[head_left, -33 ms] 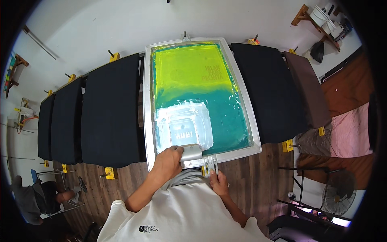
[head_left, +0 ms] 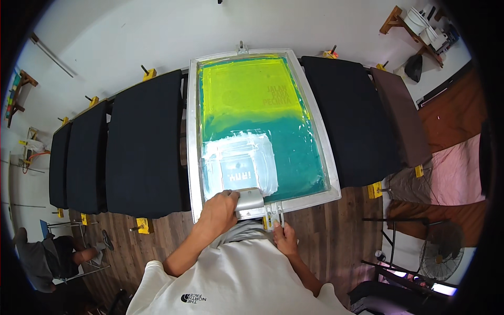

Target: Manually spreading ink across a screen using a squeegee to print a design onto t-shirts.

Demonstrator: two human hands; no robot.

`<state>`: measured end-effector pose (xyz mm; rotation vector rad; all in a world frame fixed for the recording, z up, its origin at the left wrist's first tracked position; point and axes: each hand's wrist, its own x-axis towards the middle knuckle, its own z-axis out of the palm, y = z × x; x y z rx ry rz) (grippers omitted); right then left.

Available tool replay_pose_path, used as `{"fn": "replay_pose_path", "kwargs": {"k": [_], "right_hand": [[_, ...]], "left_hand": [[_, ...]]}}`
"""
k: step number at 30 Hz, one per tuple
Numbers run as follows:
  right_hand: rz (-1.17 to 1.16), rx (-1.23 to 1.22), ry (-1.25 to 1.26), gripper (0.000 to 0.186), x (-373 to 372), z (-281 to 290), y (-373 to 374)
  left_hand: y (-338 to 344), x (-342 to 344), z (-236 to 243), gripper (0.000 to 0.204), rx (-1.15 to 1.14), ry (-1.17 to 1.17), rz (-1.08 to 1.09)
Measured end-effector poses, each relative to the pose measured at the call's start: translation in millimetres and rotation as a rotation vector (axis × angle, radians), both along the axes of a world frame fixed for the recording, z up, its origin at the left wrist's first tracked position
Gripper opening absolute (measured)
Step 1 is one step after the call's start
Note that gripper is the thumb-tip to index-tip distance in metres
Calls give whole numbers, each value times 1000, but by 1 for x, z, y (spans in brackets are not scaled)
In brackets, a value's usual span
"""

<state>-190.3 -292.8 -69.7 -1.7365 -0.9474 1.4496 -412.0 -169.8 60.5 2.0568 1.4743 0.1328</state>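
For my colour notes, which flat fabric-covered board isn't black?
The brown fabric-covered board at the row's right end; the other boards beside the silver metal-framed screen are black.

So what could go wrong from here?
The left hand is close to the white paint, so it might get smeared. The scraper is at the near edge of the frame; if the left hand's grip loosened, it could slip. The right hand is at the metal bracket, so it might get pinched if that shifted.
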Motion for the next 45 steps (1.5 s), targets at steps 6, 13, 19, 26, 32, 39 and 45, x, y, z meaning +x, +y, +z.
{"fn": "replay_pose_path", "kwargs": {"k": [6, 13, 19, 26, 32, 39, 45], "right_hand": [[-10, 153, -206, 40, -4, -15, -7], [-72, 21, -6, 39, -5, 3, -3], [-96, 40, 71, 37, -8, 10, 2], [-117, 29, 98, 37, -9, 6, 0], [-78, 48, 25, 38, -6, 6, -1], [-99, 20, 43, 38, -8, 4, -1], [-93, 48, 25, 37, -8, 3, -1]], "left_hand": [[-1, 1, 0, 44, 13, 21, -10], [-3, 1, 0, 44, 25, 2, -6], [-3, 1, -2, 44, 32, -31, 18], [-6, 1, -4, 43, 53, -25, 16], [-5, -1, -2, 42, 34, -31, 10], [-3, -1, -2, 43, 22, -30, 5], [-1, -2, -2, 43, 16, -43, -4]]}}
